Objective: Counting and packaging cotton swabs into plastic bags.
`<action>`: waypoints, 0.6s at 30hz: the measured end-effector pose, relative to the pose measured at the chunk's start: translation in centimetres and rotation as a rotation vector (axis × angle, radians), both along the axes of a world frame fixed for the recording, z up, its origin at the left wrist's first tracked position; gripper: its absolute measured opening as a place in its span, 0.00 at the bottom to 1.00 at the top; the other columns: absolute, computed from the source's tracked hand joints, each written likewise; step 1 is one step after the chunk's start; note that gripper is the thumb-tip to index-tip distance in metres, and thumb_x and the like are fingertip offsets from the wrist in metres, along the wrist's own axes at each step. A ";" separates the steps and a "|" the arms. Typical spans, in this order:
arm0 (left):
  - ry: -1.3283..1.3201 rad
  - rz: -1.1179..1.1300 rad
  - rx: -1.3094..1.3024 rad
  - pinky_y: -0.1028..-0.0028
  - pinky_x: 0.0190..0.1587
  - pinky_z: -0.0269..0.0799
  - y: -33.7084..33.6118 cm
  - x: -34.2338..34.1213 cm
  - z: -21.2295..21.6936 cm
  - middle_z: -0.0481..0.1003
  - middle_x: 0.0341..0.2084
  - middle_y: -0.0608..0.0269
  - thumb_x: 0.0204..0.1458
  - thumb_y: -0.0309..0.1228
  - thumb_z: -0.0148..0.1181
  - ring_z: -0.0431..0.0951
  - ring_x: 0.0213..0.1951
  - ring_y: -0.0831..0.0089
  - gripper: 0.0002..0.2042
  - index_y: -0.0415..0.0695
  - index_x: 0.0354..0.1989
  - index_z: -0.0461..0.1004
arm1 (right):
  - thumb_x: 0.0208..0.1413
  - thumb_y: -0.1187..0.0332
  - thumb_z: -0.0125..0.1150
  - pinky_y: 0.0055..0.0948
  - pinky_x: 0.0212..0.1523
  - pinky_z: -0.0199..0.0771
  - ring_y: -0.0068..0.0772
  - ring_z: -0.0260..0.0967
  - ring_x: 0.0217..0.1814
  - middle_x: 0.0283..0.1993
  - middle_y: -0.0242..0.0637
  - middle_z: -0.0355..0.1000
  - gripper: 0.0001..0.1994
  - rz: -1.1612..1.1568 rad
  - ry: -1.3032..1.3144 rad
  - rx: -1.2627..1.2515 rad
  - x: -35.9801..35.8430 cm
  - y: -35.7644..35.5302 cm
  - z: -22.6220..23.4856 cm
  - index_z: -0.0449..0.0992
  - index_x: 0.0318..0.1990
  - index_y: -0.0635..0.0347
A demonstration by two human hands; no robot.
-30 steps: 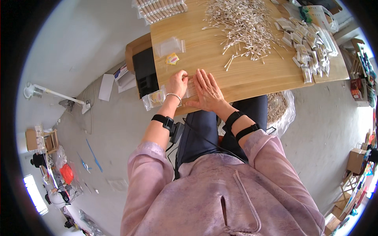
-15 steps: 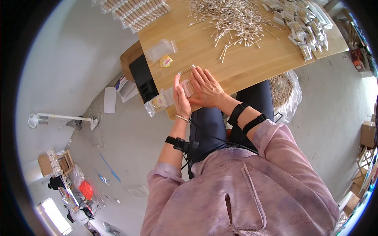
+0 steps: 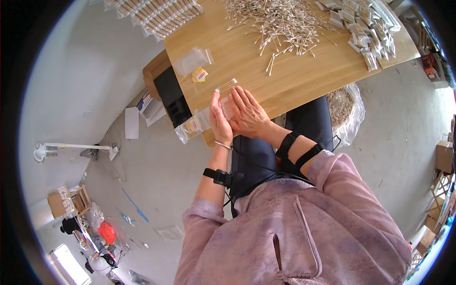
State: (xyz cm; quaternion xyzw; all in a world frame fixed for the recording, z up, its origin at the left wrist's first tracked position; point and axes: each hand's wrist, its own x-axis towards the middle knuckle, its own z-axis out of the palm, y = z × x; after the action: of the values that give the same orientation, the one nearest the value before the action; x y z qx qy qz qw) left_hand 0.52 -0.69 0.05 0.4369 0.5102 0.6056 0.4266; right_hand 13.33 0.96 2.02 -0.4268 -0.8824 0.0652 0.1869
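Observation:
A flat row of cotton swabs [image 3: 228, 109] lies between my hands at the near left edge of the table. Fingers stretched out and close together, my right hand [image 3: 249, 115] rests flat over its right side. My left hand [image 3: 220, 119] stands on edge along the left side, fingers straight and thumb up. Beyond the fingertips, a few white swab tips [image 3: 225, 85] show. Left of my left wrist lies a clear plastic bag [image 3: 189, 127] with a yellow card in it. Whether the swabs between my hands are inside a bag is hard to make out.
Yellow cards [image 3: 199, 74] and clear empty bags [image 3: 192, 61] lie farther left. A heap of loose swabs [image 3: 285, 23] covers the far middle, with small filled packs [image 3: 370, 35] at far right and rows of packed swabs [image 3: 166, 16] at far left. A bag of swabs [image 3: 343, 111] stands below the table.
Both hands have shifted slightly toward me, the right one most. More of the swab ends beyond my fingertips now shows.

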 end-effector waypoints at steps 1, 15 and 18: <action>-0.002 -0.001 0.000 0.64 0.70 0.36 0.0 0.0 0.0 0.48 0.67 0.50 0.62 0.56 0.29 0.44 0.69 0.64 0.37 0.34 0.66 0.47 | 0.56 0.49 0.43 0.41 0.72 0.37 0.51 0.41 0.73 0.68 0.58 0.50 0.35 -0.001 -0.002 0.000 -0.1 0.0 -0.1 0.57 0.62 0.73; -0.038 0.090 0.043 0.65 0.69 0.39 -0.1 0.9 0.5 0.54 0.64 0.48 0.61 0.58 0.28 0.50 0.68 0.63 0.38 0.31 0.64 0.52 | 0.56 0.50 0.43 0.42 0.72 0.37 0.51 0.41 0.73 0.67 0.59 0.50 0.35 0.046 -0.071 0.018 0.2 0.1 0.7 0.57 0.62 0.74; -0.054 0.034 0.037 0.64 0.70 0.35 -0.1 0.5 0.7 0.49 0.66 0.48 0.62 0.56 0.28 0.44 0.69 0.64 0.37 0.32 0.65 0.49 | 0.56 0.50 0.43 0.43 0.72 0.37 0.53 0.41 0.73 0.68 0.59 0.49 0.35 0.014 -0.067 0.014 -0.4 -0.1 0.5 0.57 0.61 0.74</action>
State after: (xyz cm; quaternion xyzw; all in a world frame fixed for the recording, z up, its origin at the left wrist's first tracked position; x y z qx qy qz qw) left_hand 1.01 -0.79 0.75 0.4196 0.4947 0.6337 0.4215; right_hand 12.95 0.82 2.49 -0.4213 -0.8915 0.0458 0.1599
